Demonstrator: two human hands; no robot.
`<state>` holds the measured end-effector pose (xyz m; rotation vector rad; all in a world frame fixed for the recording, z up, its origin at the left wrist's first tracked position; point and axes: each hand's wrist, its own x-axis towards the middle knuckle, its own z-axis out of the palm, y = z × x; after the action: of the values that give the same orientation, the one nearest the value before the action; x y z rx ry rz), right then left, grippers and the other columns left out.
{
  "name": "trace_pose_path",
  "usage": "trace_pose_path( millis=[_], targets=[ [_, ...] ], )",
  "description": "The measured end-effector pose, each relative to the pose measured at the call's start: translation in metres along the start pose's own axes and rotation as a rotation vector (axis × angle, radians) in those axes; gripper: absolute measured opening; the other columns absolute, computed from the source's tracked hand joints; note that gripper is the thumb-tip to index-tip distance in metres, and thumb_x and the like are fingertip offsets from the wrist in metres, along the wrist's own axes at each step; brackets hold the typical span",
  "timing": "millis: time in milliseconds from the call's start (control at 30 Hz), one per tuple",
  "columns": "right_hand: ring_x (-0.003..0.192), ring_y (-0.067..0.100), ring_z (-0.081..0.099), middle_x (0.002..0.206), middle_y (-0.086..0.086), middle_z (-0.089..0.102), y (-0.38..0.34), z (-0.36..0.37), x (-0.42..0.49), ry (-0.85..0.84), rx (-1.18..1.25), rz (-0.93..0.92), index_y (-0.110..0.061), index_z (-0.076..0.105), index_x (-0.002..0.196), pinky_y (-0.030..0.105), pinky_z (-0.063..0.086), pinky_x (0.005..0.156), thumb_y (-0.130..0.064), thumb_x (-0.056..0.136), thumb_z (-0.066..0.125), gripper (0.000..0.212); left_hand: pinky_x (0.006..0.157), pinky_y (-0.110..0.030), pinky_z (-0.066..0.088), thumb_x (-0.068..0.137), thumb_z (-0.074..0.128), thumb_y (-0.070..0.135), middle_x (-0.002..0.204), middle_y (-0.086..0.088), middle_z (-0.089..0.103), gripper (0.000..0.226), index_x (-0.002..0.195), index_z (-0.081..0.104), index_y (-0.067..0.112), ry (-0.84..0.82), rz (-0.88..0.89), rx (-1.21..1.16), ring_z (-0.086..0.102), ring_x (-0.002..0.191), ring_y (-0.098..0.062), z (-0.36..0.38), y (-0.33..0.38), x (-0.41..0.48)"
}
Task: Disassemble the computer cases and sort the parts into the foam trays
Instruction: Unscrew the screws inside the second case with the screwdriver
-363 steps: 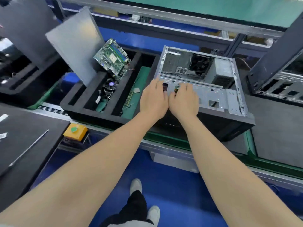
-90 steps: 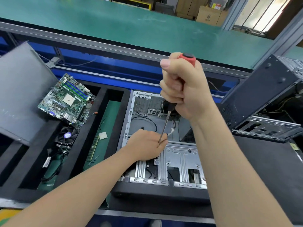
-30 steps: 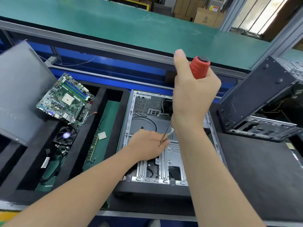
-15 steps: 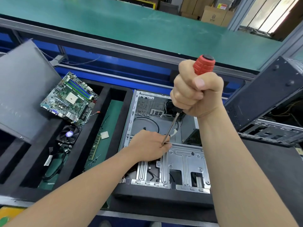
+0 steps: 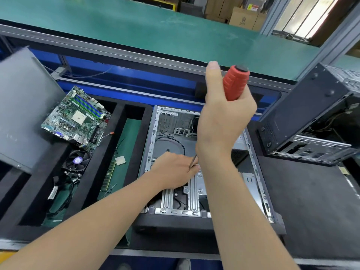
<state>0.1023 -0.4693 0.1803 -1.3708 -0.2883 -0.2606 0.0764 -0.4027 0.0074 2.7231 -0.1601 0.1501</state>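
Right hand grip: the right hand (image 5: pixel 224 121) is gripping the screwdriver (image 5: pixel 235 82) by its handle, fingers curling round it from behind and the thumb stretching straight up alongside.
Right arm pose: the forearm is rising steeply from the bottom edge, holding the tool raised over the case with the handle tilting slightly right.
Left hand grip: the left hand (image 5: pixel 173 170) is lying knuckles up inside the case, its fingertips pinching the thin shaft low down; the tip is hiding behind them.
Screwdriver: the handle is showing as ribbed red rubber with a dark round cap, the shaft as a slim bare steel rod.
Computer case (image 5: pixel 153 133): it is lying on its side, open face up, directly under both hands and touching the right wall of the foam tray (image 5: pixel 88 182). Its shell is showing as bare stamped sheet metal with perforated edges, a black cable looping on the floor and a ribbed drive cage (image 5: pixel 194 191) sitting nearest the person.
Foam tray contents: a green motherboard (image 5: pixel 76 117) is leaning on a divider, a black cooling fan (image 5: pixel 77 160) is lying below it, and a memory stick (image 5: pixel 109 175) and a square chip (image 5: pixel 120 160) are resting in the next slot.
Surroundings: a grey side panel (image 5: pixel 23 114) is leaning at left; a second case (image 5: pixel 311 117) is tilting at right.
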Motion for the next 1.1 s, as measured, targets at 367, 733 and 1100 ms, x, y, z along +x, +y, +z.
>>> trace_pose_path(
  millis=[367, 733, 1100],
  targets=[
    [0.035, 0.007, 0.021, 0.048, -0.008, 0.028, 0.021, -0.024, 0.063, -1.137, 0.484, 0.405, -0.021, 0.035, 0.063, 0.014, 0.023, 0.042, -0.009, 0.08, 0.069, 0.039, 0.06, -0.032, 0.044, 0.104, 0.02, 0.059, 0.066, 0.007, 0.056, 0.04, 0.086, 0.039, 0.029, -0.025, -0.1, 0.144, 0.057, 0.062, -0.015, 0.011, -0.011, 0.007],
    [0.045, 0.014, 0.04, 0.06, 0.0, 0.046, 0.019, -0.032, 0.065, -1.03, 0.48, 0.281, -0.014, 0.053, 0.092, 0.029, 0.042, 0.05, -0.015, 0.099, 0.067, 0.015, 0.062, -0.035, 0.04, 0.107, 0.02, 0.057, 0.067, 0.007, 0.055, 0.039, 0.088, 0.04, 0.029, -0.052, -0.093, 0.12, 0.055, 0.062, -0.015, 0.008, -0.009, 0.007],
    [0.05, 0.019, 0.032, 0.056, 0.0, 0.038, 0.005, -0.012, 0.026, -0.297, 0.098, 0.151, -0.027, 0.046, 0.059, 0.03, 0.033, 0.05, -0.024, 0.092, 0.079, 0.047, 0.082, -0.033, 0.044, 0.088, 0.048, 0.076, 0.116, 0.011, 0.067, 0.066, 0.143, 0.043, 0.039, -0.405, -0.074, 0.006, 0.062, 0.104, -0.017, -0.01, -0.025, 0.015]
  ],
)
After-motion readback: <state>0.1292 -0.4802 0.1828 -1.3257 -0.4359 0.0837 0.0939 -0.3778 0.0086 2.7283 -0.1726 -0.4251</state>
